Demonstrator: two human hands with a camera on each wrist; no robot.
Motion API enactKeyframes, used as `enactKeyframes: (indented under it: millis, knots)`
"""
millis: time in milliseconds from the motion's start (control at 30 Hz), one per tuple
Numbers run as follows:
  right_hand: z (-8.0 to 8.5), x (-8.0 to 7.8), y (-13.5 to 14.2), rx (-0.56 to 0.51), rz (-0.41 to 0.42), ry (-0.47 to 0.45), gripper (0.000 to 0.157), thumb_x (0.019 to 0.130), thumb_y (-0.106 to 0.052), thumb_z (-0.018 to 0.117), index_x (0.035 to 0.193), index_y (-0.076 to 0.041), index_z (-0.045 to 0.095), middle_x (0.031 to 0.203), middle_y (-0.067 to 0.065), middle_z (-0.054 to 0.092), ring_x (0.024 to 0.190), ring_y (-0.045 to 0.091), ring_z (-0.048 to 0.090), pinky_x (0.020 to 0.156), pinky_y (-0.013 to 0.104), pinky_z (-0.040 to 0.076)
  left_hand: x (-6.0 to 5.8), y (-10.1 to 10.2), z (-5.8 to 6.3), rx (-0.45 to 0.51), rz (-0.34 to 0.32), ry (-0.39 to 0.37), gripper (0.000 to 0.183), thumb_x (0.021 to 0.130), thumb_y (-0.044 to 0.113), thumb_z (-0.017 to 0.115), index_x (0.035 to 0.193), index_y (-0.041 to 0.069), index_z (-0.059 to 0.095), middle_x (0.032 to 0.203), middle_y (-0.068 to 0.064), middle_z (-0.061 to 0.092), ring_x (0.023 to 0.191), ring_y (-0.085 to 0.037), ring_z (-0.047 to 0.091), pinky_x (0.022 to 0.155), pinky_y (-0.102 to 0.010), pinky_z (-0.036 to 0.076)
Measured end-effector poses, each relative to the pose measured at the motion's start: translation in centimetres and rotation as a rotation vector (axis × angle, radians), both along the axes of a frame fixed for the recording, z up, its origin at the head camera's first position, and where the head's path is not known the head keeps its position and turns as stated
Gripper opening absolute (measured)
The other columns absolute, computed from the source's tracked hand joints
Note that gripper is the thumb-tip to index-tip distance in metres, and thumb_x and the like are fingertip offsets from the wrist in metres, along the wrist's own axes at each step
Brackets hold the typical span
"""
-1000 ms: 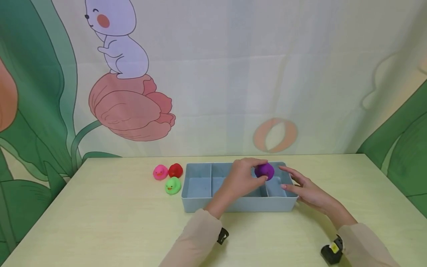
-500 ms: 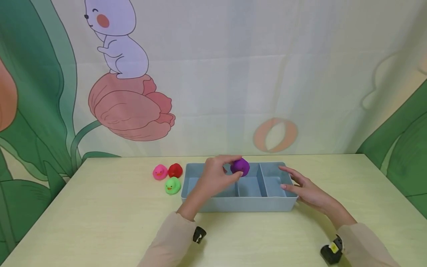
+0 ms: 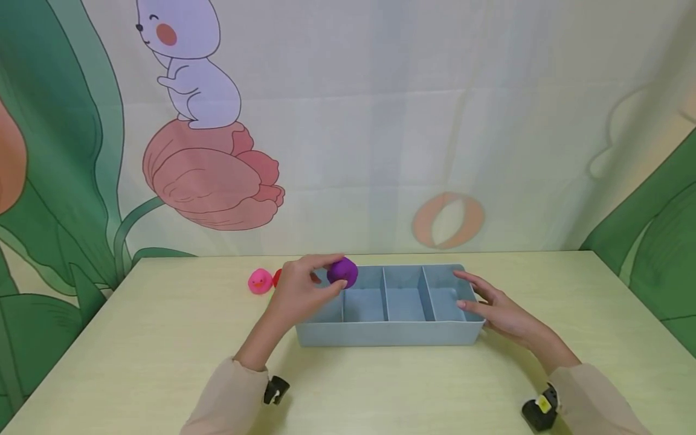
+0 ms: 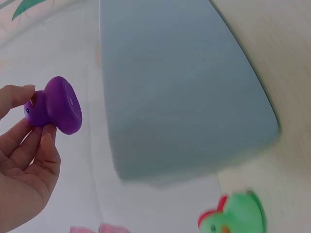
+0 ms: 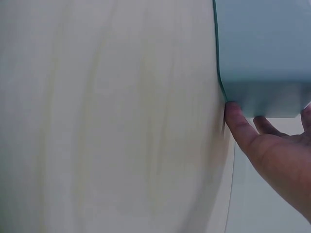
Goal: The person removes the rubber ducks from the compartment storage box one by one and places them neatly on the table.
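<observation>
My left hand (image 3: 304, 293) pinches a small purple rubber duck (image 3: 344, 273) between thumb and fingers, above the left part of the grey-blue divided box (image 3: 391, 333). In the left wrist view the purple duck (image 4: 58, 107) is held by its head, its flat base turned outward. My right hand (image 3: 508, 314) rests at the right end of the box, two fingertips reaching over the rim. The right wrist view shows fingers (image 5: 238, 121) against the box's end wall. Beyond my left hand, a pink duck (image 3: 260, 281) sits on the table, with a red duck (image 3: 277, 277) mostly hidden.
A green duck (image 4: 240, 216) shows at the bottom of the left wrist view, hidden behind my hand in the head view. The pale table (image 3: 163, 350) meets a printed curtain (image 3: 348, 151) at its back edge.
My left hand has carried the purple duck leftward along the box, from its right compartments to the left end, now covering the green duck. My right hand and the box have stayed put.
</observation>
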State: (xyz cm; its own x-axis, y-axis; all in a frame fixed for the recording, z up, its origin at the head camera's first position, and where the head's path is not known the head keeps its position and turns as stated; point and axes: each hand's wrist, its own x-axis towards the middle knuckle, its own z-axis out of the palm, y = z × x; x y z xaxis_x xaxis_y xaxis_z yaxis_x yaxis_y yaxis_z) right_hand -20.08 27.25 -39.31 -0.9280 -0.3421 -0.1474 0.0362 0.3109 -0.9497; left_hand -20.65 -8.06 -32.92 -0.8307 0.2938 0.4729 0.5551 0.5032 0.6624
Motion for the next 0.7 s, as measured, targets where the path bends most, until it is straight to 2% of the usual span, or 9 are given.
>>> enactKeyframes:
  millis: [100, 233, 300, 433, 700]
  knots:
    - [0.0, 0.0, -0.1, -0.001, -0.004, -0.004, 0.069, 0.091, -0.021, 0.054, 0.146, -0.013, 0.013, 0.148, 0.025, -0.012, 0.132, 0.051, 0.001, 0.094, 0.068, 0.023, -0.1, -1.4, -0.2, -0.004, 0.028, -0.003, 0.040, 0.071, 0.005, 0.075, 0.110, 0.004, 0.066, 0.097, -0.009, 0.068, 0.082, -0.018, 0.059, 0.063, -0.031, 0.051]
    - [0.0, 0.0, -0.1, 0.004, -0.006, -0.006, 0.069, 0.091, -0.022, 0.054, 0.146, -0.013, 0.013, 0.148, 0.025, -0.011, 0.132, 0.050, 0.002, 0.094, 0.068, 0.024, -0.1, -3.2, -0.5, -0.017, 0.073, -0.037, 0.039, 0.072, 0.005, 0.074, 0.110, 0.003, 0.066, 0.095, -0.010, 0.068, 0.069, -0.018, 0.054, 0.056, -0.023, 0.046]
    - [0.0, 0.1, -0.1, 0.007, -0.003, -0.005, 0.068, 0.092, -0.022, 0.054, 0.146, -0.014, 0.013, 0.148, 0.024, -0.012, 0.132, 0.050, 0.002, 0.093, 0.069, 0.024, 0.0, -4.0, -0.7, -0.023, 0.093, -0.060, 0.040, 0.072, 0.006, 0.074, 0.111, 0.003, 0.065, 0.097, -0.011, 0.067, 0.069, -0.020, 0.054, 0.057, -0.023, 0.046]
    - [0.0, 0.1, 0.0, 0.008, -0.001, -0.005, 0.068, 0.092, -0.022, 0.054, 0.146, -0.014, 0.013, 0.149, 0.023, -0.012, 0.132, 0.050, 0.001, 0.092, 0.071, 0.022, 0.0, -5.5, -1.1, -0.033, 0.132, -0.073, 0.040, 0.073, 0.006, 0.074, 0.112, 0.003, 0.065, 0.102, -0.012, 0.067, 0.079, -0.022, 0.059, 0.062, -0.026, 0.050]
    - [0.1, 0.1, 0.0, 0.017, 0.002, -0.003, 0.068, 0.092, -0.022, 0.053, 0.146, -0.014, 0.013, 0.149, 0.024, -0.011, 0.132, 0.051, 0.002, 0.091, 0.071, 0.023, 0.2, -8.2, -2.0, -0.041, 0.199, -0.097, 0.038, 0.074, 0.004, 0.072, 0.111, 0.002, 0.065, 0.101, -0.016, 0.066, 0.073, -0.021, 0.057, 0.056, -0.020, 0.047]
